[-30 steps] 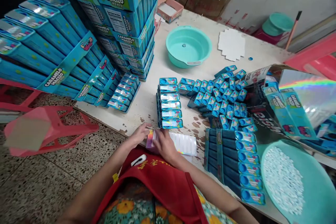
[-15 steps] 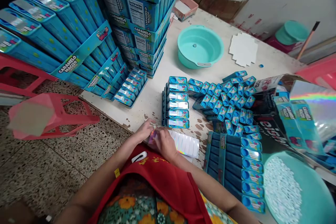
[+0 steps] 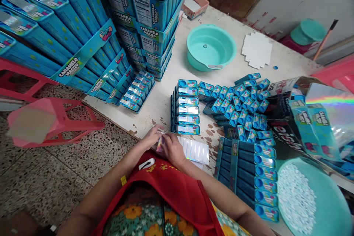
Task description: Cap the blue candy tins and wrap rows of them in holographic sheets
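Note:
A shiny sticker sheet point(image 3: 195, 150) with pale strips lies at the table's near edge, under my right hand. My right hand point(image 3: 173, 149) has its fingers bent down on the sheet's left end. My left hand point(image 3: 152, 135) is close beside it, fingertips pinched together at the sheet's left corner; what they grip is too small to make out. Just beyond the hands stands a row of blue candy boxes point(image 3: 188, 110) with shiny strips on their tops. To the right, a tray of blue boxes point(image 3: 233, 166) lies with round openings on several box ends.
Tall stacks of blue display boxes point(image 3: 151, 29) rise at the left. An aqua basin point(image 3: 211, 48) sits behind, loose blue boxes point(image 3: 243, 99) lie right of centre, and a bowl of white candies point(image 3: 295, 199) is at the lower right. A red stool point(image 3: 55, 121) stands left.
The view has shifted very slightly. Both hands stay at the sheet's left end, with only small finger movements.

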The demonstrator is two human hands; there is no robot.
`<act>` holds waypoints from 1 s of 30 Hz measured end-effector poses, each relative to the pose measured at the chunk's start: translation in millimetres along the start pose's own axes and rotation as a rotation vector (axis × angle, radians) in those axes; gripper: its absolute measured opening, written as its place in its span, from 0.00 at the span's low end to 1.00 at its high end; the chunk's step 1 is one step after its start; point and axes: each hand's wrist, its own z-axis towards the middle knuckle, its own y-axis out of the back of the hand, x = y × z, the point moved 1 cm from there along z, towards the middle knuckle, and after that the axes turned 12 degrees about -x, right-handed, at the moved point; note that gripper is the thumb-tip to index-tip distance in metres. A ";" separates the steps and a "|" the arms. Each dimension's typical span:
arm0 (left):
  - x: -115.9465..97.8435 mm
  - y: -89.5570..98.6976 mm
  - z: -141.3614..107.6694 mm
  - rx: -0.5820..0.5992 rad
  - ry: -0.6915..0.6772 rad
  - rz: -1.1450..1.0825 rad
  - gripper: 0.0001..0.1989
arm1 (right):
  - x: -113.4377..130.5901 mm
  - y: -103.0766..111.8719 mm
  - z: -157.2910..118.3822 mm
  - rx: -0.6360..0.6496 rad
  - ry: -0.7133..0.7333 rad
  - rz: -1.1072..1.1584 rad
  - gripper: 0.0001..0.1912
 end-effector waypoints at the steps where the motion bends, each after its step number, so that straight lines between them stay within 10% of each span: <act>1: -0.4 0.4 -0.4 0.011 0.014 -0.020 0.17 | 0.1 -0.1 1.5 -0.005 -0.004 0.003 0.17; 10: -3.4 1.0 0.2 0.036 0.029 -0.077 0.20 | 7.2 9.4 2.8 -0.041 0.033 0.000 0.08; 17: -4.3 -3.8 8.2 -0.207 -0.212 0.313 0.10 | 53.9 109.0 19.2 -0.082 0.070 0.262 0.07; 21: -52.5 2.9 -21.9 -0.361 -0.428 0.031 0.16 | 59.1 146.3 45.6 -0.240 -0.102 0.384 0.07; 24: -101.1 -1.3 -50.3 -0.120 -0.558 -0.058 0.24 | 53.4 150.5 64.7 -0.286 -0.175 0.454 0.07; 30: -147.9 -16.7 -41.2 -0.001 -0.370 0.050 0.11 | 42.8 147.5 97.7 -0.384 -0.190 0.420 0.06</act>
